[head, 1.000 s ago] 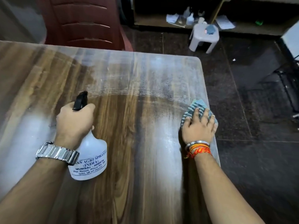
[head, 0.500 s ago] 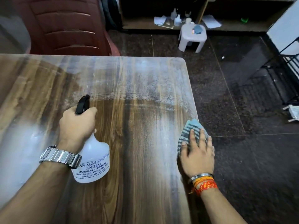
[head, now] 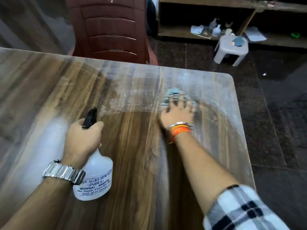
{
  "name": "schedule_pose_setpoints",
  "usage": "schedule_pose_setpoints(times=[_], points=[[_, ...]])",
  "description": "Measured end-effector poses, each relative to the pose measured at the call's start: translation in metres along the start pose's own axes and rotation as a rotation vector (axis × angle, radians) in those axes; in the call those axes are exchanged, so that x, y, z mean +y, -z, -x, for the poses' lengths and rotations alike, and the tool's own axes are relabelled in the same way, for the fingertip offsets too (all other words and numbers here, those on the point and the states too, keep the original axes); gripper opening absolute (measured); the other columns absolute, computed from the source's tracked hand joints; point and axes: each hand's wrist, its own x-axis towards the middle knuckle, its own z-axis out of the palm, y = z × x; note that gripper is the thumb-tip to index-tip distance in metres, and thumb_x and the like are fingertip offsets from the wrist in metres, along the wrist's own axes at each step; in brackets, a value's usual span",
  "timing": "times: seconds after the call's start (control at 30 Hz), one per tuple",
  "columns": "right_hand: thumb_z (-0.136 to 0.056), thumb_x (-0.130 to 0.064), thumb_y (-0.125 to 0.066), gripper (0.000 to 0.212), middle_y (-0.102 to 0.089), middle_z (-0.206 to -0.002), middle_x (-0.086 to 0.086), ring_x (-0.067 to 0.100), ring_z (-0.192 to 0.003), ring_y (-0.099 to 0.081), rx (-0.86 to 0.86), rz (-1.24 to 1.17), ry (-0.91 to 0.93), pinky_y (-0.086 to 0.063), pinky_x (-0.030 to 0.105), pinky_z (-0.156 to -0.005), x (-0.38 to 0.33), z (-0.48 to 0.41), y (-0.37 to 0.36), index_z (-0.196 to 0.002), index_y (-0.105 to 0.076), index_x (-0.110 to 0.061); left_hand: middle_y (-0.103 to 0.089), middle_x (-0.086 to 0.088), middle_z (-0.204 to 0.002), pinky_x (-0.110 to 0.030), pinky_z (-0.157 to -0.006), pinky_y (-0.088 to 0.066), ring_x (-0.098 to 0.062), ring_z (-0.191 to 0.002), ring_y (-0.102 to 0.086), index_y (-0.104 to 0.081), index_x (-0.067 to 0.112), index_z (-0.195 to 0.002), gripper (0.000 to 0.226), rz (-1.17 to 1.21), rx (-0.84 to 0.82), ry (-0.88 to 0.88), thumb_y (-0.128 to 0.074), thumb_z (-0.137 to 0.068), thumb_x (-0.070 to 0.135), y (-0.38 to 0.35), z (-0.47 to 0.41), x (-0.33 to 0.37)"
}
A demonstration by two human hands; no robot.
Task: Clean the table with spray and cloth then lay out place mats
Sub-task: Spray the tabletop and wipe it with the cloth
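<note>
Left hand (head: pixel 83 140) grips the spray bottle (head: pixel 93 176) — right hand (head: pixel 177 112), blurred, seemingly spread flat on the cloth (head: pixel 173 92).

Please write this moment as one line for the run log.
phase: wiping | left hand: holds spray bottle | right hand: flat on cloth | table: far part hazy | place mats: none seen
</note>
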Motion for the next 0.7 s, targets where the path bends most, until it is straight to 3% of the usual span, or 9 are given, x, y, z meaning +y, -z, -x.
schedule_pose_setpoints(times=[0.17, 0.27, 0.33, 0.47, 0.6, 0.7], points=[[-0.088, -0.046, -0.043, 0.054, -0.023, -0.158, 0.0, 0.036, -0.142, -0.018, -0.112, 0.011, 0.66, -0.001, 0.052, -0.116, -0.154, 0.054, -0.038, -0.141, -0.042, -0.035, -0.063, 0.0, -0.047, -0.048, -0.069, -0.056, -0.035, -0.068, -0.069, -0.064, 0.009, -0.067, 0.023, 0.003, 0.028, 0.093, -0.065, -0.071, 0.032, 0.018, -0.024, -0.013], [-0.09, -0.044, -0.04, 0.053, -0.022, -0.158, -0.002, 0.031, -0.143, -0.017, -0.152, -0.009, 0.722, -0.001, 0.05, -0.117, -0.167, 0.048, -0.04, -0.143, -0.039, -0.035, -0.064, -0.007, -0.062, -0.043, -0.068, -0.05, -0.035, -0.066, -0.068, -0.064, 0.01, -0.069, 0.024, 0.03, 0.043, 0.084, -0.065, -0.072, 0.033, 0.021, -0.037, -0.013], [-0.09, -0.045, -0.041, 0.054, -0.026, -0.157, -0.001, 0.031, -0.142, -0.021, -0.064, -0.027, 0.612, -0.003, 0.049, -0.117, -0.144, 0.026, -0.035, -0.143, -0.04, -0.035, -0.066, -0.01, -0.065, -0.043, -0.068, -0.051, -0.036, -0.065, -0.071, -0.065, 0.012, -0.073, 0.018, 0.022, 0.034, 0.08, -0.064, -0.073, 0.03, 0.02, -0.044, -0.012], [-0.094, -0.046, -0.032, 0.058, -0.012, -0.16, 0.003, 0.033, -0.145, -0.012, 0.023, -0.039, 0.133, -0.002, 0.05, -0.118, -0.034, -0.037, -0.004, -0.15, -0.023, -0.032, -0.065, -0.007, -0.051, -0.041, -0.066, -0.05, -0.034, -0.06, -0.068, -0.066, 0.023, -0.072, 0.009, 0.027, 0.02, 0.069, -0.06, -0.069, 0.028, 0.012, -0.044, -0.002], [-0.095, -0.047, -0.031, 0.058, -0.011, -0.16, 0.005, 0.035, -0.143, -0.014, 0.122, -0.038, -0.307, -0.008, 0.05, -0.117, 0.106, -0.034, 0.026, -0.15, -0.025, -0.03, -0.049, 0.003, -0.031, -0.034, -0.052, -0.036, -0.028, -0.049, -0.052, -0.062, 0.012, -0.069, 0.012, 0.038, 0.024, 0.076, -0.062, -0.077, 0.021, 0.002, -0.03, 0.009], [-0.095, -0.048, -0.03, 0.059, -0.009, -0.161, 0.004, 0.034, -0.145, -0.009, 0.143, -0.064, -0.428, -0.005, 0.049, -0.117, 0.155, -0.008, 0.027, -0.15, -0.025, -0.028, -0.055, -0.003, -0.048, -0.034, -0.054, -0.038, -0.027, -0.049, -0.054, -0.063, 0.011, -0.08, 0.01, 0.07, 0.011, 0.031, -0.063, -0.082, 0.021, -0.004, -0.021, 0.011]])
